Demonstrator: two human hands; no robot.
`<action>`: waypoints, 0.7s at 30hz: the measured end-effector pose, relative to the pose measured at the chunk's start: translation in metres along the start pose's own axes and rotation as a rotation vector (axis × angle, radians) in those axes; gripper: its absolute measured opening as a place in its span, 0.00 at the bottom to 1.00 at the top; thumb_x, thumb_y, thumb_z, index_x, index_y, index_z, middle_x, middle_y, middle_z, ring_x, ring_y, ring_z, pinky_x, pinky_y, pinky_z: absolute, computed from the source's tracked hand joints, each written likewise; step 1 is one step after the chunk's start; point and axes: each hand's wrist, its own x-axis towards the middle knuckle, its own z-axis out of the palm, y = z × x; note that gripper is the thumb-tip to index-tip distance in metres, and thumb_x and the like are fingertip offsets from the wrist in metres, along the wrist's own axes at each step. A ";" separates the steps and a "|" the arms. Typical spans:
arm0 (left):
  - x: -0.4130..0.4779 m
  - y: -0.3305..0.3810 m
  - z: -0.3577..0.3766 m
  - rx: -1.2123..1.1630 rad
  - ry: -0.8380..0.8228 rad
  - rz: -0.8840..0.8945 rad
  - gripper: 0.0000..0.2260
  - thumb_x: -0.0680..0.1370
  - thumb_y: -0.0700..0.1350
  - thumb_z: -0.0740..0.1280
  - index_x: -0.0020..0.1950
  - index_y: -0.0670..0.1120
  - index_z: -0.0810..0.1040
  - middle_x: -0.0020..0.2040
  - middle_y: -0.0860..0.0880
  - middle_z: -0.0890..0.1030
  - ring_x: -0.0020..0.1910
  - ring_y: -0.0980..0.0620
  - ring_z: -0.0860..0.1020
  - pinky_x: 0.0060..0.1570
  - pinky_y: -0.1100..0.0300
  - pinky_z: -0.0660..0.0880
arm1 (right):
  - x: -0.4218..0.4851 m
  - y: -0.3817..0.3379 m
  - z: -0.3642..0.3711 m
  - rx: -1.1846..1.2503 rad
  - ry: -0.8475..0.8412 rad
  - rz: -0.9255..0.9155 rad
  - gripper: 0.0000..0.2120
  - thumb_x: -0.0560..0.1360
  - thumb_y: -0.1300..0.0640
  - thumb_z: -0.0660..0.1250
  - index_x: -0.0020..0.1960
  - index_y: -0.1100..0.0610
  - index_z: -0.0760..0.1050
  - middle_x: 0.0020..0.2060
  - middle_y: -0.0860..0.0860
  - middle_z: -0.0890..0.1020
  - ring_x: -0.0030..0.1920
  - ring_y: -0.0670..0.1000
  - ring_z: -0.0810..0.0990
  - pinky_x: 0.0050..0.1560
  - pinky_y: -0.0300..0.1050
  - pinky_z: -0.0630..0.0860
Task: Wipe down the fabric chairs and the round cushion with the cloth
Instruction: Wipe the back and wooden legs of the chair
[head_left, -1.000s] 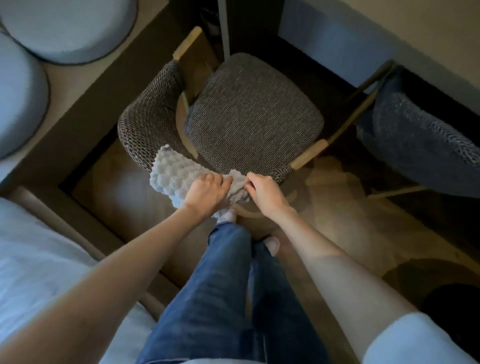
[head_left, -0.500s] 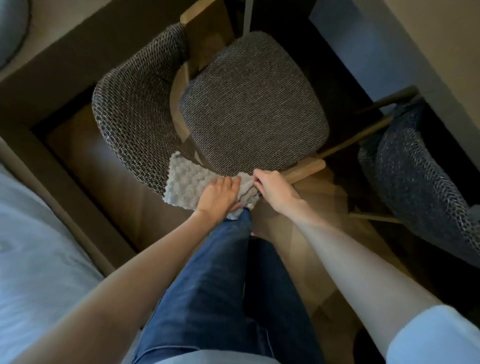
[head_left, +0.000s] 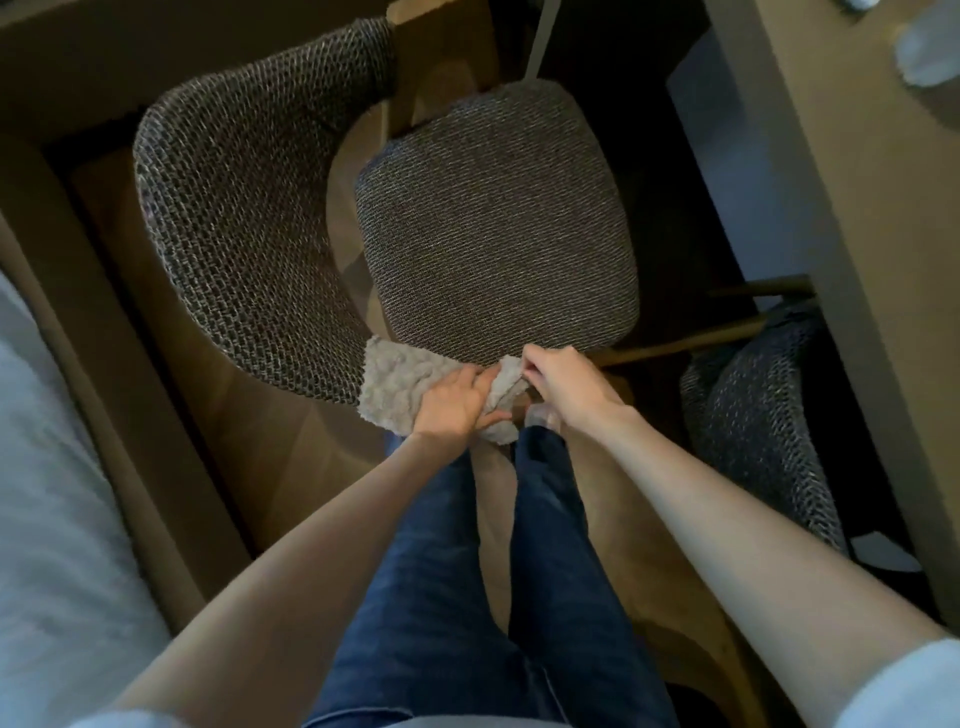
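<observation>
A grey woven fabric chair (head_left: 493, 223) fills the middle of the view, its curved backrest (head_left: 234, 218) to the left of the seat. A pale bumpy cloth (head_left: 395, 387) hangs at the seat's near edge. My left hand (head_left: 454, 402) grips the cloth from above, thumb curled under it. My right hand (head_left: 558, 387) pinches the cloth's right end between fingertips, just below the seat edge. A second fabric chair (head_left: 758, 415) stands at the right, partly under a table. The round cushion is out of view.
A wooden table edge (head_left: 841, 260) runs down the right side. A white bed (head_left: 47, 519) lies at the left behind a wooden frame. My legs in blue jeans (head_left: 467, 597) stand on the wooden floor right in front of the chair.
The view has shifted closer over the chair, and the round cushions have left the frame. Both hands keep their hold on the cloth at the seat's front edge, bunching it slightly.
</observation>
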 end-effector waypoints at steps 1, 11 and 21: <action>0.001 0.007 0.004 -0.001 0.020 -0.015 0.32 0.79 0.62 0.57 0.78 0.47 0.55 0.69 0.46 0.68 0.66 0.47 0.68 0.61 0.55 0.68 | 0.000 0.004 -0.003 -0.011 -0.021 -0.022 0.07 0.81 0.57 0.59 0.52 0.60 0.71 0.47 0.58 0.81 0.48 0.59 0.79 0.49 0.56 0.76; 0.031 0.115 0.031 0.002 0.205 -0.026 0.31 0.71 0.62 0.64 0.62 0.39 0.77 0.50 0.43 0.81 0.46 0.44 0.80 0.50 0.53 0.76 | -0.030 0.097 -0.031 -0.039 0.057 0.004 0.06 0.81 0.59 0.60 0.53 0.61 0.73 0.44 0.60 0.81 0.46 0.62 0.80 0.45 0.52 0.75; 0.048 0.185 -0.012 -0.695 0.332 -0.058 0.16 0.80 0.44 0.63 0.68 0.44 0.72 0.60 0.44 0.78 0.59 0.46 0.74 0.57 0.56 0.69 | -0.070 0.141 -0.072 0.229 0.345 0.086 0.06 0.81 0.58 0.60 0.53 0.56 0.75 0.46 0.52 0.78 0.46 0.52 0.76 0.44 0.43 0.69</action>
